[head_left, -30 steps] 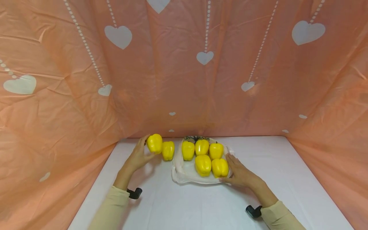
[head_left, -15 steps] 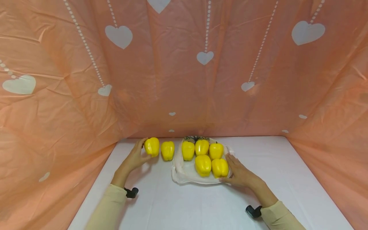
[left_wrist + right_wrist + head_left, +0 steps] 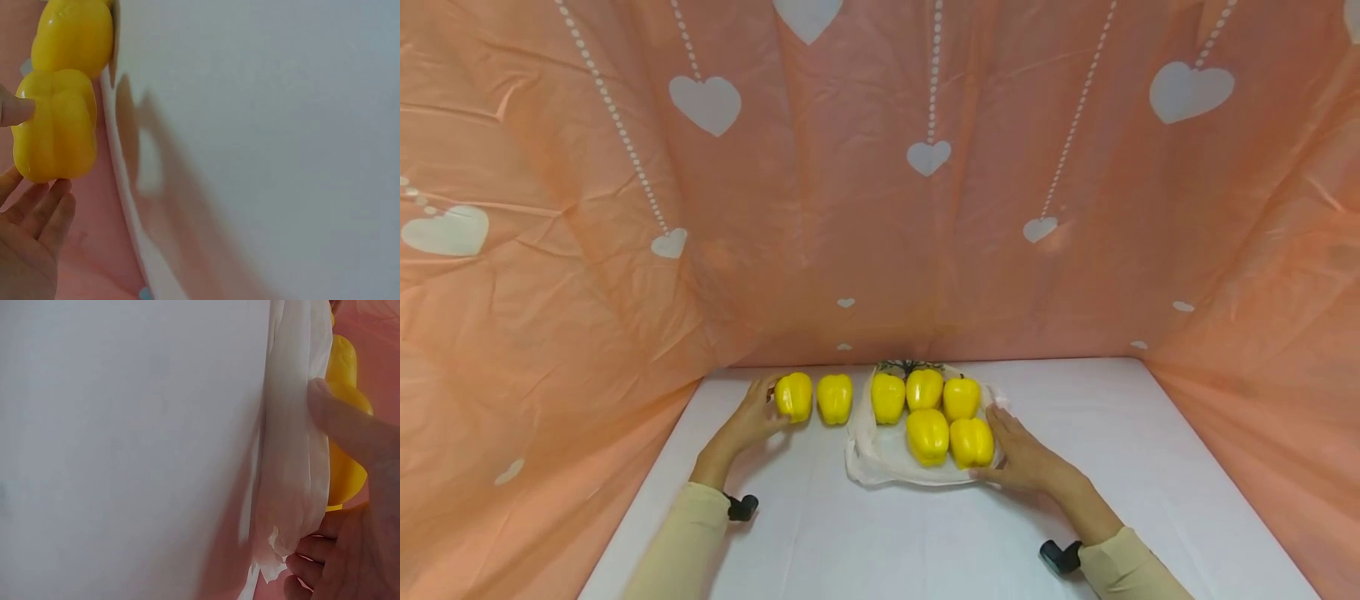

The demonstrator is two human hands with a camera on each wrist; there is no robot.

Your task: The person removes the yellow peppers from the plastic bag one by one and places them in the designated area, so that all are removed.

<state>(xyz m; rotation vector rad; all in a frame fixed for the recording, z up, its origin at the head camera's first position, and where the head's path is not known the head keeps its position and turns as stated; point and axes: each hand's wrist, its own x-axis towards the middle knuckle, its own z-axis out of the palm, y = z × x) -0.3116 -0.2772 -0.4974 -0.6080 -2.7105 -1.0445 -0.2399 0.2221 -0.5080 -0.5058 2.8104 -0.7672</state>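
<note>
A left hand (image 3: 751, 422) gripped a glossy yellow, blocky bell pepper (image 3: 794, 397), likely light, stiff, slippery and best held by its sides, left of the white fabric bag (image 3: 886, 457) a relaxed right hand (image 3: 1032, 458) touched

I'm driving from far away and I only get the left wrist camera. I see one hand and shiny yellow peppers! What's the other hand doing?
Observer: The right hand is touching the right edge of a crumpled whitish cloth; the head view shows it.

Operator: Ooh! Are there any peppers on that cloth, and how many?

Observer: Yes, five yellow peppers are on it, three in the back row and two in front.
</note>
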